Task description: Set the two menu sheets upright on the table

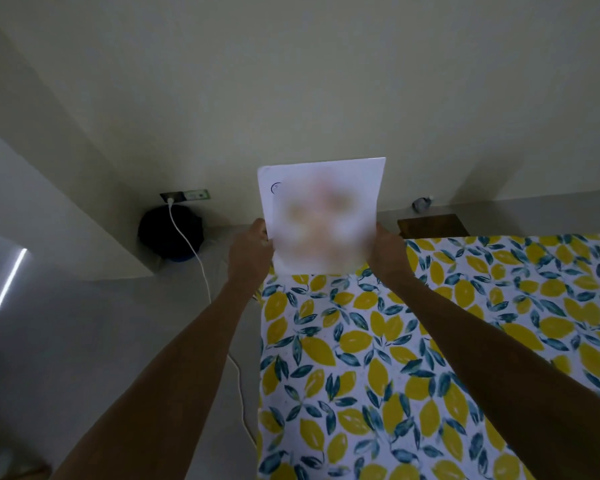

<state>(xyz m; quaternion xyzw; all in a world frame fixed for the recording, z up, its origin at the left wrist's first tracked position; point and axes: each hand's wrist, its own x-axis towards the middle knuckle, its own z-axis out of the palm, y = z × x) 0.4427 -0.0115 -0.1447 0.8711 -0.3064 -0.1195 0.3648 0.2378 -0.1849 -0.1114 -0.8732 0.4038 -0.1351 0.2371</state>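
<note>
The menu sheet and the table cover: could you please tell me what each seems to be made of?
The menu sheet looks like thin white paper, matte: it stands flat with crisp edges in the grip of the left hand and the right hand. Its print is blurred. The table cover, with its lemon-and-leaf print, lies smooth with little shine; cloth or wipeable vinyl, I cannot tell which.

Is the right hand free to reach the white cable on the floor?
Probably not: the right hand grips the sheet, and the cable lies beyond the left hand.
</note>
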